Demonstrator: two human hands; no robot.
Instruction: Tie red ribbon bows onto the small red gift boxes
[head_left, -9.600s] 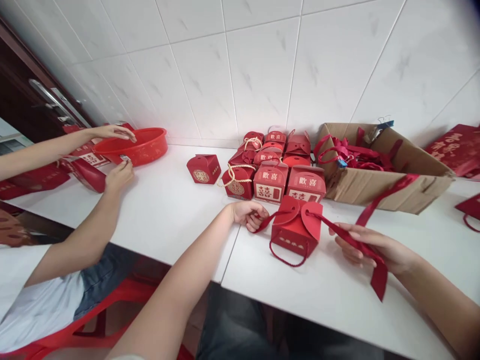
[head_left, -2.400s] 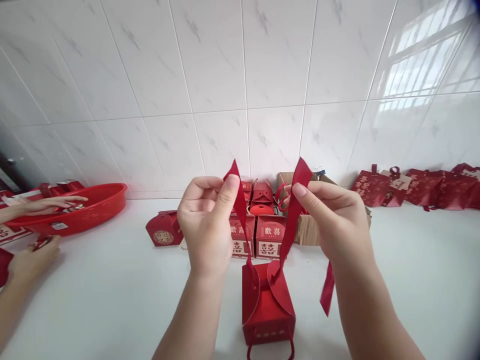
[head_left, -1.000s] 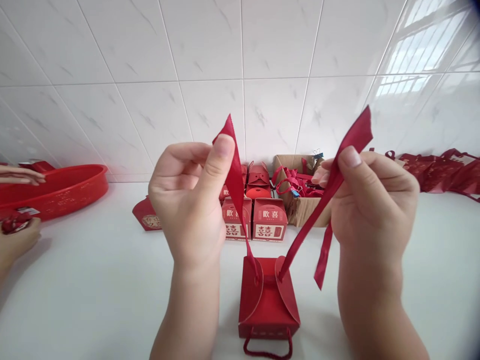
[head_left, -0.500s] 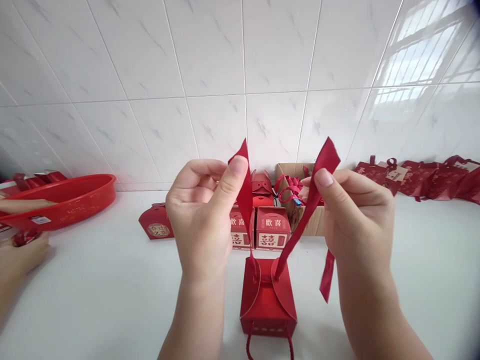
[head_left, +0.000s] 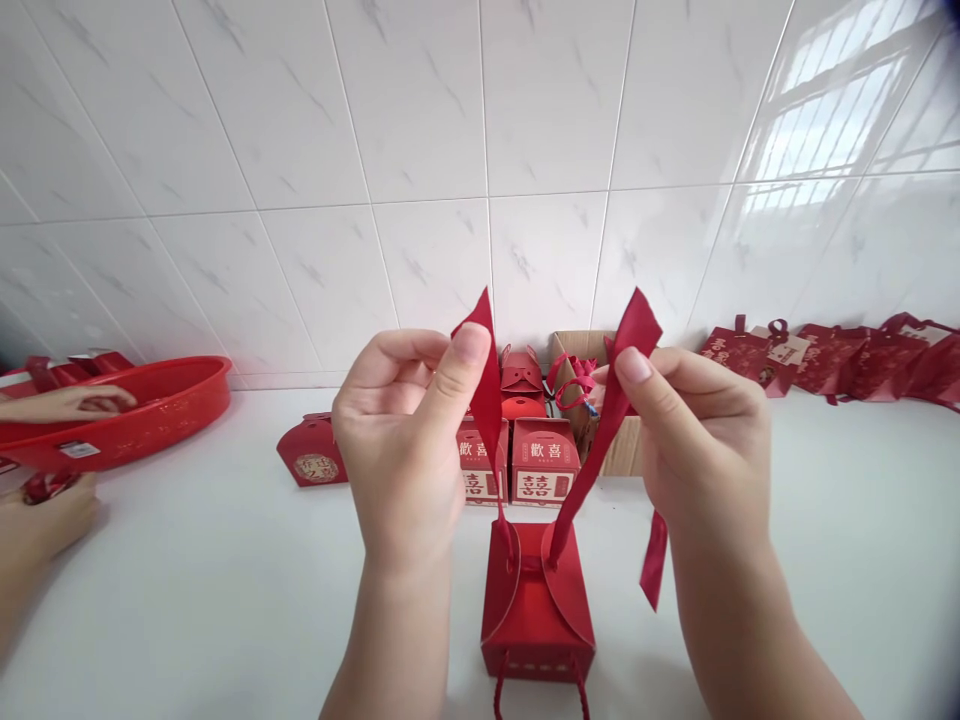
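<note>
A red gift box (head_left: pixel 534 610) stands on the white table, its two curved top flaps closed over and a twisted cord handle hanging at its near side. One dark red ribbon (head_left: pixel 592 465) threads through the holes in both flaps and rises in two lengths. My left hand (head_left: pixel 405 430) pinches the left length between thumb and fingers. The right length is pinched the same way by my right hand (head_left: pixel 697 430), with a tail dangling below that hand. Both hands are above the box, apart from each other.
Behind the box stand printed red boxes (head_left: pixel 544 465) and a cardboard carton (head_left: pixel 621 450) of ribbons. A domed red box (head_left: pixel 311 450) sits left. Red bags (head_left: pixel 821 360) line the wall at right. At far left, another person's hands are by a red basin (head_left: pixel 172 410).
My right hand has shifted slightly left, bringing the ribbon ends a little closer together. At far left, the other person's hand in the basin has come further into view.
</note>
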